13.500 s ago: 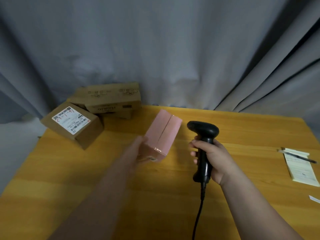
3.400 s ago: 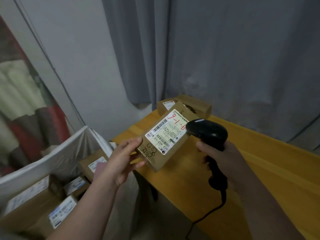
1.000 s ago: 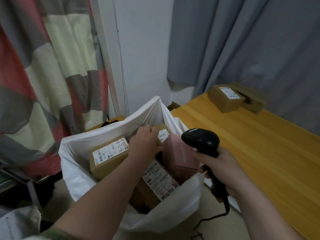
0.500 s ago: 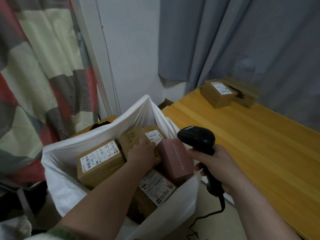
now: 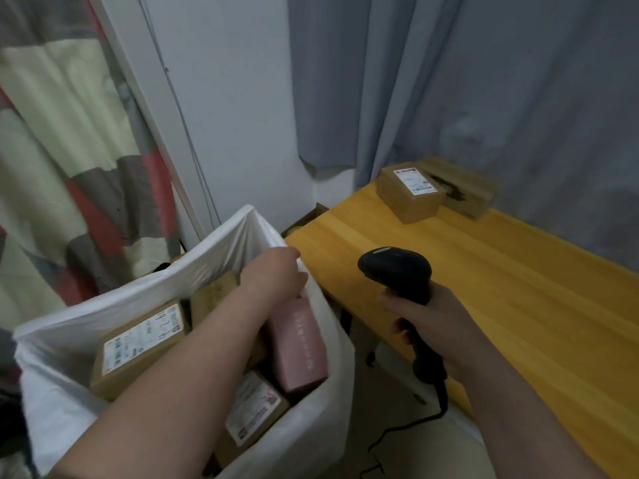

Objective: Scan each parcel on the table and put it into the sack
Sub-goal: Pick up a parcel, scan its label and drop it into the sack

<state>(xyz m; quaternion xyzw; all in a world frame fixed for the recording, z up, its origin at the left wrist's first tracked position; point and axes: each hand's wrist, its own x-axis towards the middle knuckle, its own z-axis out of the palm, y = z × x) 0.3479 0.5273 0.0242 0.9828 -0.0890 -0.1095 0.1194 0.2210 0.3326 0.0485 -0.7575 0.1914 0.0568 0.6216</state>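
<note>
The white sack [image 5: 221, 247] stands on the floor left of the wooden table [image 5: 501, 299]. Inside it lie a labelled brown parcel [image 5: 138, 344], a pink box [image 5: 301, 344], another labelled parcel [image 5: 254, 407] and a plain brown one [image 5: 211, 295]. My left hand [image 5: 273, 274] hovers over the sack's far rim, fingers loosely bent, holding nothing. My right hand [image 5: 432, 326] grips the handle of the black barcode scanner [image 5: 396, 271] beside the table's near corner. At the table's far end sit a labelled brown parcel [image 5: 409, 193] and a second brown box [image 5: 463, 191] behind it.
A grey curtain [image 5: 484, 81] hangs behind the table. A patchwork curtain [image 5: 69, 150] covers the left side. The scanner's cable [image 5: 408, 426] trails onto the floor between sack and table. A dark box corner [image 5: 304, 219] shows behind the sack.
My left hand has lifted off the parcels in the sack and moved up toward the rim by the table. The brown parcel it carried stays in the sack. The scanner hand barely moved.
</note>
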